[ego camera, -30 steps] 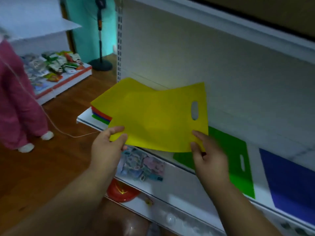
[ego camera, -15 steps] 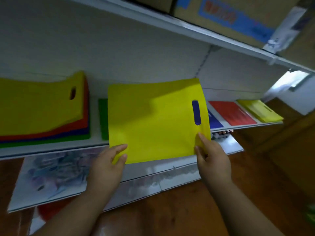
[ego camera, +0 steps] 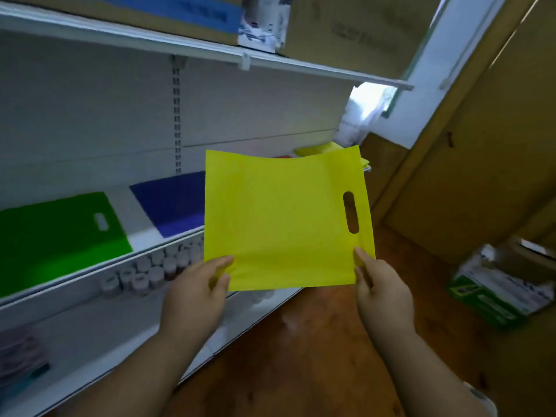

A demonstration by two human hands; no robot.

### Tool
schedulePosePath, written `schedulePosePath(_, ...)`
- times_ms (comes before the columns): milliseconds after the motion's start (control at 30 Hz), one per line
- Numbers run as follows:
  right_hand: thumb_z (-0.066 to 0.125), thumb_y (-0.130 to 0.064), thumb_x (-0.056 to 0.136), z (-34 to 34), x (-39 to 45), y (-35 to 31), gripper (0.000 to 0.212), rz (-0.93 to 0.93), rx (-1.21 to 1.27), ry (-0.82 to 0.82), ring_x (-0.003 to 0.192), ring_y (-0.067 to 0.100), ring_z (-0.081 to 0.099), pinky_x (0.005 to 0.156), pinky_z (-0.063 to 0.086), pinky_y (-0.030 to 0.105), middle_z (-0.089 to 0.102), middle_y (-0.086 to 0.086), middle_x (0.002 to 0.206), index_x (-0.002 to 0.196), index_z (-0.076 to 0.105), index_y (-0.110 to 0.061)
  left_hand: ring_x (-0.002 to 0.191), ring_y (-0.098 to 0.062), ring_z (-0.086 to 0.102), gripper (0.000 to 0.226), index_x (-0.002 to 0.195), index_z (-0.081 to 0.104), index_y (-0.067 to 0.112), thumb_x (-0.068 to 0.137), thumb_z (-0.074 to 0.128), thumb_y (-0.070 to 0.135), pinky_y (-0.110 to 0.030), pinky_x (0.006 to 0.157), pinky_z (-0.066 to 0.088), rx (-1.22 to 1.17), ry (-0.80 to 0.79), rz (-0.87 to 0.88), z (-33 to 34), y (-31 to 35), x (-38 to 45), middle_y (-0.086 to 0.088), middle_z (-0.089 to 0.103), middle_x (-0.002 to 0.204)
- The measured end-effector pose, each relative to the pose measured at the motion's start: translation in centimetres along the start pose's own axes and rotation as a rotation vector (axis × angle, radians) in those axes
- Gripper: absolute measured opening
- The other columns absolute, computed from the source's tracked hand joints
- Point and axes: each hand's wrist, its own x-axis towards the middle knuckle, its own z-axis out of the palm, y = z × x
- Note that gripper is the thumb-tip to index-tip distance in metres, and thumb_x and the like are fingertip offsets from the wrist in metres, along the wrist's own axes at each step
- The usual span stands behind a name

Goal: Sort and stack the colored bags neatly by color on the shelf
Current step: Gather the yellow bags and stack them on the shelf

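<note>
We see the yellow bag (ego camera: pixel 279 218) hide most of the red bag (ego camera: pixel 282 157) and part of the blue bag (ego camera: pixel 171 203); the green bag (ego camera: pixel 57 236) runs off the left edge.

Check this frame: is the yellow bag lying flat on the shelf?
No: the yellow bag is held up in front of the shelf, pinched at its lower corners by the left hand and right hand.

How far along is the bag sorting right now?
Done: green bag and blue bag lie apart on the shelf. In hand: left hand and right hand hold a yellow bag. Left: placing it on the yellow pile.
</note>
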Motion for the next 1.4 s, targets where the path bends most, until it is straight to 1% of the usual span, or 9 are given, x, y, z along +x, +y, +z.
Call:
schedulePosePath(133,0.066,-0.010,0.091,-2.0,2.3,8.9,0.041,0.061,-0.051,0.007,0.070,0.018,0.057,0.052,0.024,0.013,0.053,-0.008,0.078,0.131,0.062,-0.017,0.103,-0.024,0.062,0.033,0.125,0.067,0.029,0.093,0.065,0.022,-0.031,0.078,0.048,0.030,-0.045,0.067,7.6,5.2,2.4,-0.003,0.066,0.120)
schedulePosePath(300,0.065,-0.011,0.091,-0.9,5.4,16.5,0.041,0.078,-0.021,-0.033,0.066,0.010,0.052,0.055,0.035,0.023,0.059,-0.003,0.077,0.131,0.063,-0.018,0.100,-0.023,0.062,0.034,0.126,0.065,0.032,0.092,0.065,0.025,-0.031,0.075,0.047,0.075,-0.112,0.043,14.3,7.5,5.0,-0.002,0.067,0.117)
schedulePosePath(533,0.060,-0.015,0.095,4.5,13.1,23.7,0.039,0.149,-0.007,-0.088,0.060,0.008,0.045,0.048,0.023,0.015,0.049,-0.009,0.070,0.134,0.060,-0.022,0.098,-0.023,0.064,0.032,0.121,0.068,0.032,0.090,0.068,0.023,-0.034,0.077,0.051,0.117,-0.133,0.052,22.4,8.7,14.8,-0.001,0.069,0.115)
schedulePosePath(633,0.056,-0.019,0.098,4.5,17.3,27.2,0.039,0.179,-0.042,-0.082,0.064,0.009,0.046,0.049,0.026,0.021,0.049,-0.010,0.073,0.137,0.056,-0.025,0.099,-0.027,0.065,0.033,0.120,0.069,0.027,0.089,0.069,0.018,-0.034,0.079,0.050,0.120,-0.165,0.093,26.7,10.8,19.9,-0.005,0.069,0.116)
schedulePosePath(733,0.055,-0.019,0.098,3.9,21.0,30.9,0.039,0.225,-0.064,-0.032,0.063,0.012,0.046,0.052,0.030,0.026,0.048,-0.009,0.071,0.136,0.057,-0.024,0.100,-0.026,0.064,0.033,0.122,0.068,0.025,0.090,0.067,0.017,-0.029,0.073,0.045,0.104,-0.220,0.146,30.8,13.8,24.5,-0.005,0.068,0.116)
schedulePosePath(900,0.060,-0.014,0.095,5.1,24.9,38.4,0.036,0.261,-0.054,0.011,0.055,0.009,0.041,0.044,0.025,0.021,0.051,-0.008,0.068,0.131,0.063,-0.016,0.091,-0.027,0.066,0.032,0.118,0.071,0.024,0.087,0.071,0.015,-0.027,0.068,0.041,0.122,-0.253,0.207,38.4,17.1,29.5,-0.007,0.070,0.110)
schedulePosePath(1067,0.062,-0.014,0.094,8.0,31.5,47.4,0.036,0.237,-0.050,-0.056,0.075,0.025,0.065,0.054,0.051,0.036,0.071,0.006,0.090,0.129,0.064,-0.021,0.097,-0.028,0.066,0.032,0.119,0.071,0.025,0.089,0.070,0.017,-0.033,0.076,0.050,0.143,-0.237,0.133,46.7,19.5,32.7,-0.006,0.070,0.113)
schedulePosePath(1200,0.061,-0.012,0.094,11.5,38.1,51.6,0.036,0.185,0.023,-0.186,0.084,0.031,0.066,0.060,0.052,0.038,0.072,0.010,0.097,0.130,0.063,-0.020,0.105,-0.024,0.063,0.033,0.125,0.068,0.024,0.093,0.065,0.018,-0.031,0.083,0.048,0.175,-0.160,0.031,50.0,21.9,35.8,-0.004,0.067,0.121)
schedulePosePath(1400,0.052,-0.020,0.100,19.0,47.6,51.9,0.036,0.034,0.153,-0.347,0.102,0.027,0.063,0.076,0.052,0.037,0.069,0.004,0.113,0.136,0.058,-0.024,0.111,-0.022,0.062,0.033,0.126,0.065,0.030,0.094,0.061,0.025,-0.033,0.084,0.049,0.330,-0.031,-0.186,50.8,21.0,40.5,0.001,0.066,0.126)
